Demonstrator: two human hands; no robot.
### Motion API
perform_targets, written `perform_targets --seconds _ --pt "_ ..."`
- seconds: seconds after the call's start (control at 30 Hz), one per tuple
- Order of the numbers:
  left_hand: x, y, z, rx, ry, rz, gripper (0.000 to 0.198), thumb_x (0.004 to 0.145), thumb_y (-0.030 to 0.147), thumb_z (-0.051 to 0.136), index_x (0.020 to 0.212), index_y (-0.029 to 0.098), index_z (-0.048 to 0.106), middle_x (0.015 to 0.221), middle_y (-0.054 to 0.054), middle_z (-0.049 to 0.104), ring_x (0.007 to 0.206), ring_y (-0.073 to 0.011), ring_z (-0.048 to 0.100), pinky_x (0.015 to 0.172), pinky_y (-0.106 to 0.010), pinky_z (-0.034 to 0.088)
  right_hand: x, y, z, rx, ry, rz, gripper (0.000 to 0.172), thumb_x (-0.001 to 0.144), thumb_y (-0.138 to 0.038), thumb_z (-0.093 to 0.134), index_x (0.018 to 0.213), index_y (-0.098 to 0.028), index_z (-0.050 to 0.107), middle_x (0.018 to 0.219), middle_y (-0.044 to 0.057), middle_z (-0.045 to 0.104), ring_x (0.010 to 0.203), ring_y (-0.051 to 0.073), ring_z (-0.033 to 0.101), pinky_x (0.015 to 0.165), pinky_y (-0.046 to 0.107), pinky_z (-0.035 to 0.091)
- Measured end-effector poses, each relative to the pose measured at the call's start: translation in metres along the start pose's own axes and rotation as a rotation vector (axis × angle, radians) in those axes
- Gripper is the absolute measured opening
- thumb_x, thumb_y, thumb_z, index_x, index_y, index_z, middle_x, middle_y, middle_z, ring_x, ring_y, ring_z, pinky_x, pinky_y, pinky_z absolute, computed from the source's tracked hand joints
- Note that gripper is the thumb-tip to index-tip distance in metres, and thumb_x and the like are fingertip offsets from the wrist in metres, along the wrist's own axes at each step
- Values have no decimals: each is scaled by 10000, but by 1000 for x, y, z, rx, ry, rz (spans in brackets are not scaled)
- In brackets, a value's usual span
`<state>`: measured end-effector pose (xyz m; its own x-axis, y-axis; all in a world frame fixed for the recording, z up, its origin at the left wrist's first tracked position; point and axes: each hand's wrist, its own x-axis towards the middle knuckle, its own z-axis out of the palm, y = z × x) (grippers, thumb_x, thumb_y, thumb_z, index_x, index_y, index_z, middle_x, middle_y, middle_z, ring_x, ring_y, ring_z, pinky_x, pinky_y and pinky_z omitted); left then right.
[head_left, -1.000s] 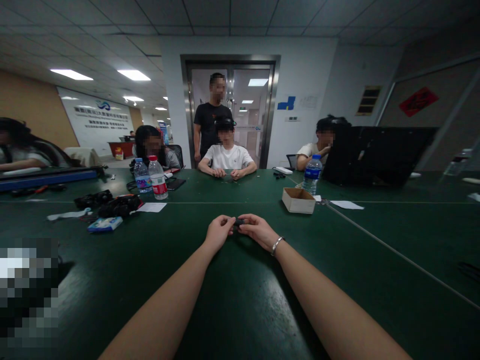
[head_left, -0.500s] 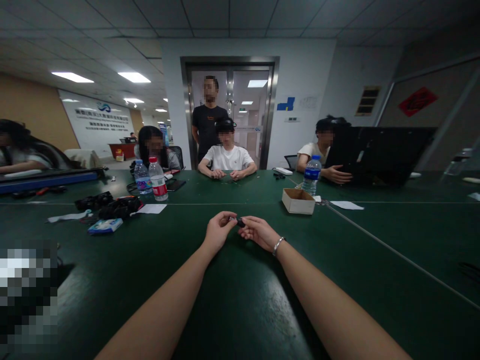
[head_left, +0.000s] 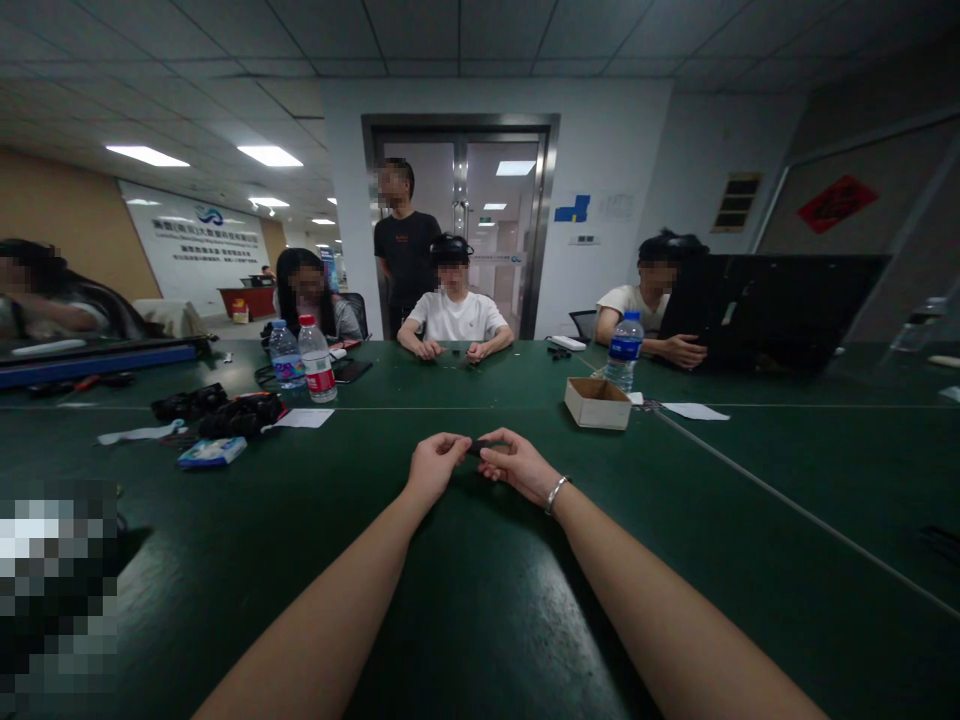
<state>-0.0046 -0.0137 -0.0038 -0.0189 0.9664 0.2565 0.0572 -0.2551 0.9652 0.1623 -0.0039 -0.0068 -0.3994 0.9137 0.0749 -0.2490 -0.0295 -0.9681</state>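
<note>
A small black object [head_left: 476, 449], too small to name, is pinched between my two hands just above the green table [head_left: 480, 600]. My left hand [head_left: 436, 465] closes thumb and fingers at its left end. From the other side, my right hand [head_left: 519, 465] grips it with thumb and forefinger, the other fingers curled below; a silver bracelet [head_left: 556, 494] circles that wrist. Fingers cover much of the object.
An open cardboard box [head_left: 598, 404] stands right of my hands, with a blue-capped bottle [head_left: 625, 350] behind it. To the left are two bottles, including a red-capped one [head_left: 316, 362], black gear [head_left: 244, 413] and a tissue pack [head_left: 212, 453]. Several people are around the table.
My hands have shifted slightly and the black object has turned a little between my fingers. The standing person behind has moved left and turned their head.
</note>
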Motion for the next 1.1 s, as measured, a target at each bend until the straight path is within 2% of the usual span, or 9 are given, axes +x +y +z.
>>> perform_targets --seconds 0.2,0.33,0.47,0.6,0.7,0.8,0.93,1.03,1.1 --pt "1 3 -2 20 -12 -141 467 563 570 665 640 111 621 530 -3 529 480 -93 445 486 -223 326 2 6 4 -200 -9 -198 429 560 -271 792 844 -178 484 542 -73 528 500 112 543 492 221 424" --pt "4 3 -3 41 3 -220 488 554 600 656 572 119 574 514 -6 509 461 -93 429 475 -226 314 3 8 10 -435 72 -295 329 574 -197 740 808 -176 509 603 -65 510 508 101 503 518 242 425" --pt "3 6 -3 144 36 -230 510 593 637 601 546 133 549 506 -5 496 463 -102 425 485 -234 323 -2 4 18 -762 175 -426 197 653 -121 638 809 -186 536 735 -20 536 610 119 504 576 259 425" --pt "-1 7 -3 255 85 -157 513 660 650 533 558 147 550 525 -2 499 499 -116 441 492 -232 320 -7 -1 24 -902 164 -462 179 693 -144 627 839 -203 541 755 -9 547 631 128 494 605 274 418" --pt "-2 7 -4 134 49 -46 420 703 564 555 685 148 608 609 -11 552 564 -127 489 531 -232 367 -6 1 24 -797 164 -388 221 706 -233 659 873 -220 515 688 -29 551 608 131 504 595 272 414" --pt "-1 7 -3 -13 22 58 320 705 433 619 848 148 639 808 -55 636 725 -155 576 661 -257 446 -1 4 20 -545 130 -273 270 728 -344 649 888 -207 481 651 -17 589 601 144 546 577 264 422" --pt "-2 12 6 -132 9 143 353 712 298 643 1027 145 597 986 -98 639 911 -178 600 840 -302 459 4 0 14 -240 42 -80 373 805 -535 512 835 -163 502 631 51 638 642 164 600 569 243 425" --pt "-7 21 17 -117 -35 212 353 751 297 604 1073 156 575 1003 -94 636 888 -174 606 802 -289 479 2 -6 14 -60 -44 86 484 898 -544 308 757 -141 537 552 61 617 562 147 589 561 229 421" --pt "-12 30 23 -51 -87 257 312 787 323 559 1065 184 587 992 -72 640 880 -171 604 777 -274 483 -2 -10 16 24 -157 209 562 933 -501 189 677 -141 537 454 44 559 477 137 553 569 237 433"
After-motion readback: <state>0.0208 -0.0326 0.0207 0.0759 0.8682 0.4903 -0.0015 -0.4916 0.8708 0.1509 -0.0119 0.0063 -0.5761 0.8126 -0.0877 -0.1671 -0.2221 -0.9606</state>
